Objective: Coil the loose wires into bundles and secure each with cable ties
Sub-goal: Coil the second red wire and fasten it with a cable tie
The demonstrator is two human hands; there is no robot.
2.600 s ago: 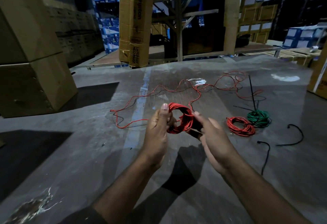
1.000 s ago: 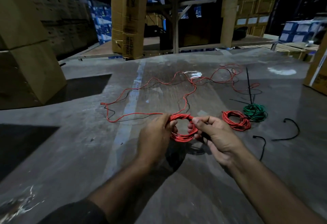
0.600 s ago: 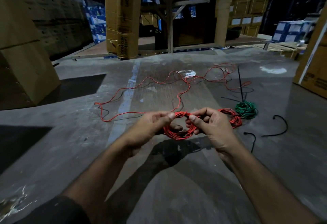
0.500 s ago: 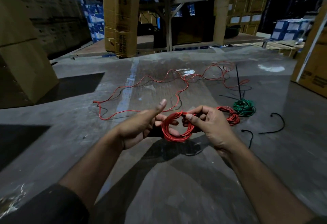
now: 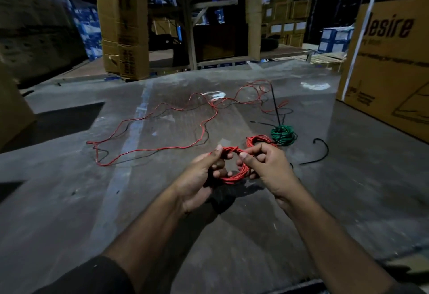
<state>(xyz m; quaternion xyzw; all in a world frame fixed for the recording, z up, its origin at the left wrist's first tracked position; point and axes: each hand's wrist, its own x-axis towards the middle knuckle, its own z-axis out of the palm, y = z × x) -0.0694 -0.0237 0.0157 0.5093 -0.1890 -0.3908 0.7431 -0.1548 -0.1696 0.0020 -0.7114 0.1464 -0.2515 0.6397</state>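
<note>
Red wire coil (image 5: 234,175) sat between both hands, held just above the grey floor (image 5: 69,200). The left hand (image 5: 199,177) pinched its left side with thumb on top; the right hand (image 5: 267,166) gripped its right side, fingers curled through the loop. Loose red wire (image 5: 162,117) trailed away beyond the left hand across the floor. Just beyond the right hand lay 1 finished red bundle (image 5: 257,140), touching a green bundle (image 5: 283,134). Black cable ties (image 5: 321,152) lay to the right of that hand.
</note>
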